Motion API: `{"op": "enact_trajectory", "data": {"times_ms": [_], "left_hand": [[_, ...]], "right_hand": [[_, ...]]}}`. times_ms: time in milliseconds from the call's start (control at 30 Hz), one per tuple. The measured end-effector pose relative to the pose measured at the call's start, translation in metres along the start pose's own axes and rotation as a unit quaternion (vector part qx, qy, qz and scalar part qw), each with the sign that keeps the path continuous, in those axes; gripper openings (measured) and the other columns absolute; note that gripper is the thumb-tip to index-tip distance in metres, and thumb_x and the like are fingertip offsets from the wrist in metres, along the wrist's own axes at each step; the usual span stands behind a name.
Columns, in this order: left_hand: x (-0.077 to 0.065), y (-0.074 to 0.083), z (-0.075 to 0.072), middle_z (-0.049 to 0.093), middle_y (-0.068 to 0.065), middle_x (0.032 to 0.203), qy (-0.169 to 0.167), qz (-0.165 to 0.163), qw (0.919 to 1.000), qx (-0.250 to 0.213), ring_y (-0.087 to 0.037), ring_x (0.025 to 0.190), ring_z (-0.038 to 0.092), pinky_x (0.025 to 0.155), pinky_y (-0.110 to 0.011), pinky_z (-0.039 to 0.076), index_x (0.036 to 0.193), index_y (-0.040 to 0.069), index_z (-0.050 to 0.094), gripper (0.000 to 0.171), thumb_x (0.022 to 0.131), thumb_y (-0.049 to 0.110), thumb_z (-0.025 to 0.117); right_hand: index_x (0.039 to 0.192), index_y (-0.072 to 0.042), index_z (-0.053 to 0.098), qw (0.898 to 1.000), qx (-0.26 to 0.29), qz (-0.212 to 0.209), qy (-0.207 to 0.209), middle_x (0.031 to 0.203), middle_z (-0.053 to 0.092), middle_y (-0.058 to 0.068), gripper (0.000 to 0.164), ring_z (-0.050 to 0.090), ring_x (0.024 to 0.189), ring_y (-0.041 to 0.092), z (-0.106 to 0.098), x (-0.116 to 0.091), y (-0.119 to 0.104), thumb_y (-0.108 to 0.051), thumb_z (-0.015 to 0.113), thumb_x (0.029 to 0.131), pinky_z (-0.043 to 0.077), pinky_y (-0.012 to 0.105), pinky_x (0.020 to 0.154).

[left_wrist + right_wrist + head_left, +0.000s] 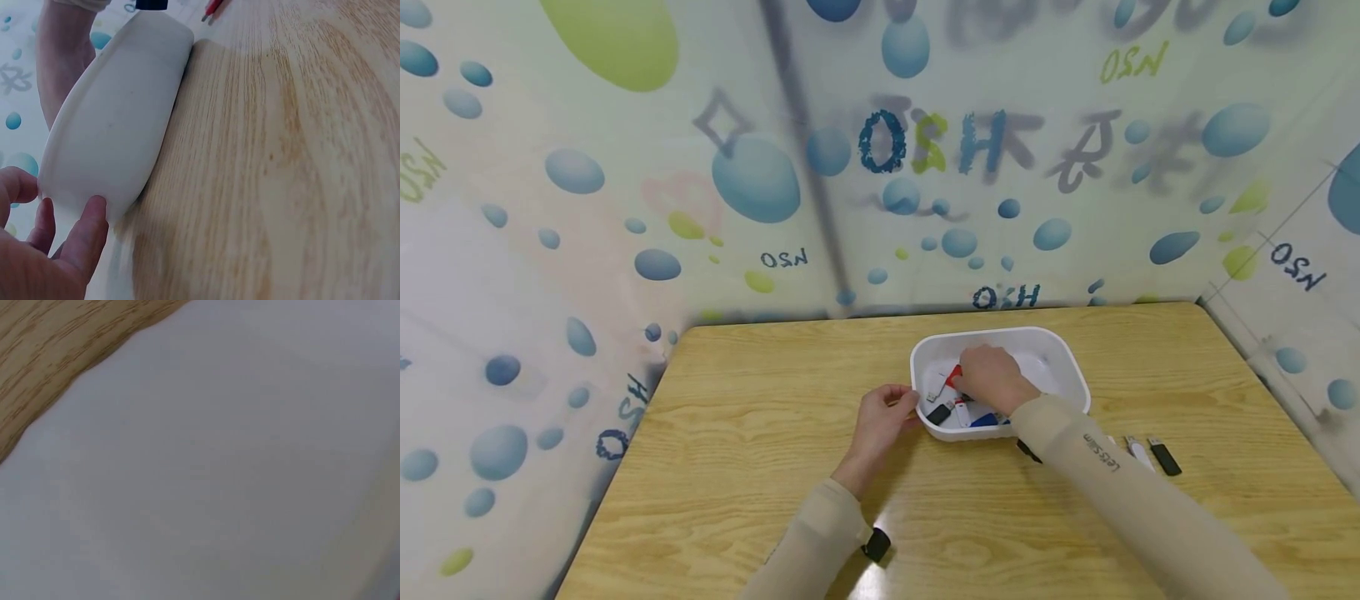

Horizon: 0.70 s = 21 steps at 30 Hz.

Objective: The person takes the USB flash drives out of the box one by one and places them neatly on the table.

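Note:
A white plastic basin (1051, 360) stands on the table with several USB flash drives inside. My left hand (883, 417) holds the basin's left end; in the left wrist view its fingertips (94, 209) touch the outer wall near the rim. My right hand (994, 377) reaches down into the basin, fingers bent, beside a red flash drive (952, 376). Whether it grips that drive is hidden by the hand. Near it lie a black flash drive (938, 414), a white one (962, 412) and a blue one (984, 421). Only the basin wall (206, 450), blurred, fills most of the right wrist view.
The wooden table (737, 467) reaches back to a printed curtain (715, 250). Right of the basin, partly behind my right sleeve, lie a white flash drive (1140, 454) and a black one (1165, 457). A red stick-like item (212, 9) shows beyond the basin in the left wrist view.

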<state>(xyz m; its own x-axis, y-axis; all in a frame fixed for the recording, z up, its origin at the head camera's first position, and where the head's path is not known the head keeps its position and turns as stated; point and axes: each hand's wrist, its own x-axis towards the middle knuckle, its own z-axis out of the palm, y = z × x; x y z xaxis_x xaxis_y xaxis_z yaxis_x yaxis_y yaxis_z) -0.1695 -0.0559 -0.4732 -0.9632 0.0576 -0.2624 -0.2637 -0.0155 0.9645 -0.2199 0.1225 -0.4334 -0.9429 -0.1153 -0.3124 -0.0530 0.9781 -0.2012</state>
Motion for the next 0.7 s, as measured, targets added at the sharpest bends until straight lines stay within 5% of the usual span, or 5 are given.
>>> {"op": "enact_trajectory", "data": {"times_ms": [500, 700], "left_hand": [[-0.0053, 0.0086, -0.0007, 0.059, -0.02, 0.106, -0.012, 0.007, 0.9999, -0.009, -0.038, 0.102, 0.062, 0.084, -0.043, 0.058, 0.11, -0.013, 0.058, 0.026, 0.094, 0.007, 0.06], [-0.0003, -0.0011, -0.0005, 0.06, -0.019, 0.106, -0.002, 0.01, 0.9999, -0.01, -0.033, 0.098, 0.064, 0.08, -0.038, 0.059, 0.11, -0.011, 0.059, 0.028, 0.093, 0.011, 0.062]], "right_hand": [[0.099, -0.001, 0.066, 1.0, -0.006, -0.028, 0.01, 0.078, 0.059, 0.007, 0.019, 0.056, 0.068, 0.022, 0.0016, -0.0024, -0.0013, -0.016, 0.069, 0.088, 0.053, 0.03, 0.065], [0.103, -0.001, 0.065, 0.999, 0.007, -0.032, 0.013, 0.084, 0.06, 0.007, 0.018, 0.056, 0.071, 0.022, -0.0004, -0.0058, 0.0042, -0.012, 0.066, 0.088, 0.055, 0.034, 0.071]]}}
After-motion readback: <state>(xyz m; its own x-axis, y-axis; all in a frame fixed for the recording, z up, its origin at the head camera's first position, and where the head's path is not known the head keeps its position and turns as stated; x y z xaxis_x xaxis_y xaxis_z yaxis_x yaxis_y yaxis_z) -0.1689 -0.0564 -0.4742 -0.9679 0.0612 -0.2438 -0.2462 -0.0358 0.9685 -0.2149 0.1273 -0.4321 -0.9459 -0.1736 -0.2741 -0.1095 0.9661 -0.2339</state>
